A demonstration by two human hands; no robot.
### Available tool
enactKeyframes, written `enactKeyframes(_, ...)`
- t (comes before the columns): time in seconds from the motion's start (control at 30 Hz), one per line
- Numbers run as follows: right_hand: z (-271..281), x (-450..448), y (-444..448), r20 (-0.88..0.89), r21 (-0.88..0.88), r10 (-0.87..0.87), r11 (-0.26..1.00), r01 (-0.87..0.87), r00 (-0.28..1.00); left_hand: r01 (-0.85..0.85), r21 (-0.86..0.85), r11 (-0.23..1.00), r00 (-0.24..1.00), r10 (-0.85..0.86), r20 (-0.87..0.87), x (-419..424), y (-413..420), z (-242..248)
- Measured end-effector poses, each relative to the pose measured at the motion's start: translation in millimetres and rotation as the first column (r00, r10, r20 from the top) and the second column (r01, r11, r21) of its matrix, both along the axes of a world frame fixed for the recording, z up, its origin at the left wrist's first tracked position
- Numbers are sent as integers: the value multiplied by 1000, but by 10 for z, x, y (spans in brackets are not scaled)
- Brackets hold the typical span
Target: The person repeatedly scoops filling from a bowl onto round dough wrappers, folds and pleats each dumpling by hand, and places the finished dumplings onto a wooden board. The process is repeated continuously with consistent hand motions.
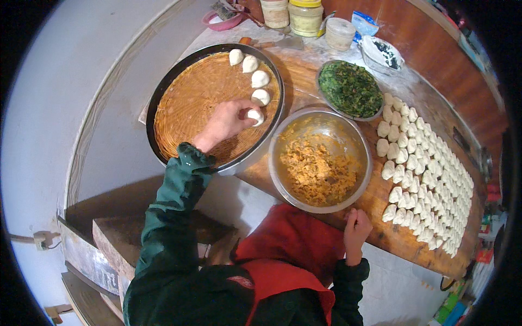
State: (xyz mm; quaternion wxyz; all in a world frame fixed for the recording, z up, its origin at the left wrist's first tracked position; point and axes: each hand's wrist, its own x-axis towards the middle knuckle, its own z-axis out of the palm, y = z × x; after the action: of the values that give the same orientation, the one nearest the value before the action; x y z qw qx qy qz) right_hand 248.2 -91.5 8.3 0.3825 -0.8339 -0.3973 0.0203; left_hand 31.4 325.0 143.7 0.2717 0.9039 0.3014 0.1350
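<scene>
My left hand point(226, 121) reaches over a round woven tray point(187, 98) set in a black-rimmed pan. Its thumb and fingers grip a white stuffed dough bun point(255, 117) at the tray's right side. Several more buns point(259, 79) form a curved row above it along the rim. My right hand point(358, 230) is curled at the table's front edge, just below a steel bowl point(364, 179); I see nothing in it. Orange-yellow crumbly filling point(322, 171) covers the bowl's bottom.
A bowl of chopped greens point(348, 89) stands behind the steel bowl. Rows of small dough pieces point(432, 175) cover the wooden table's right side. A cleaver point(285, 42), lidded jars point(306, 18) and a white bowl point(381, 53) are at the back. A wall point(81, 81) rises at left.
</scene>
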Motion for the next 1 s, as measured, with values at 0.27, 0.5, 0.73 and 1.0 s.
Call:
enactKeyframes(0.27, -41, -4, 5, 30, -22, -24, 999, 25, 999, 68, -130, 989, 997, -61, 56, -63, -30, -26)
enactKeyframes(0.5, 521, 619, 88, 41, 26, 12, 1000, -13, 999, -201, -6, 980, 949, 196, 246, -350, -952, 282)
enactKeyframes(0.73, 589, 1566, 880, 569, -160, 202, 978, -134, 797, 172, -143, 975, 914, -104, 391, -524, -1901, 195)
enactKeyframes(1.0, 572, 1730, 1030, 448, -222, 235, 964, -147, 863, 308, -302, 902, 904, -179, 388, -452, -2367, -144)
